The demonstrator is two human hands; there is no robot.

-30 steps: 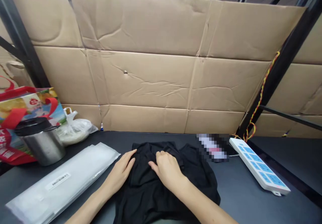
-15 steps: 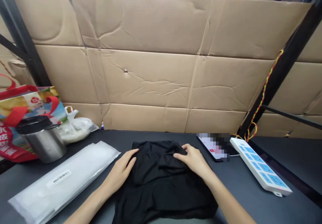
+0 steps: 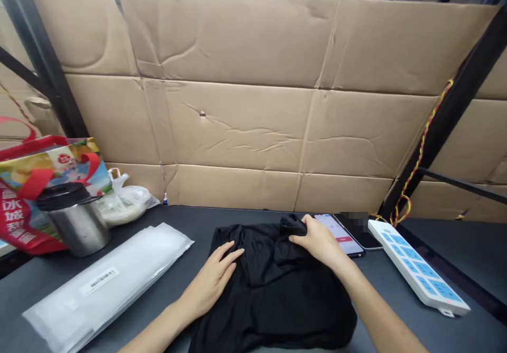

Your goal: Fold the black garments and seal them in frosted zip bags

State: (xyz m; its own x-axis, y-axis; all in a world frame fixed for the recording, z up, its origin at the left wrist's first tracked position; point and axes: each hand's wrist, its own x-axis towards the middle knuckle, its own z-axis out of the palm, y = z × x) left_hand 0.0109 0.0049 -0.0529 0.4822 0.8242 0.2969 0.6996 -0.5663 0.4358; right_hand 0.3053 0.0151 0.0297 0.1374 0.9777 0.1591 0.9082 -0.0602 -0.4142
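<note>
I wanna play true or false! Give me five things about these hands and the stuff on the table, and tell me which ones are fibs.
1. The right hand is pinching a bunched-up bit of the black cloth. True.
2. The white power strip is on the picture's right side. True.
3. The left hand is holding the power strip. False: it rests on the black cloth.
4. The metal cup is in front of the colourful bag. True.
5. The package with the barcode label lies on top of the black cloth. False: it lies on the table, to the left of the cloth in the picture.
</note>
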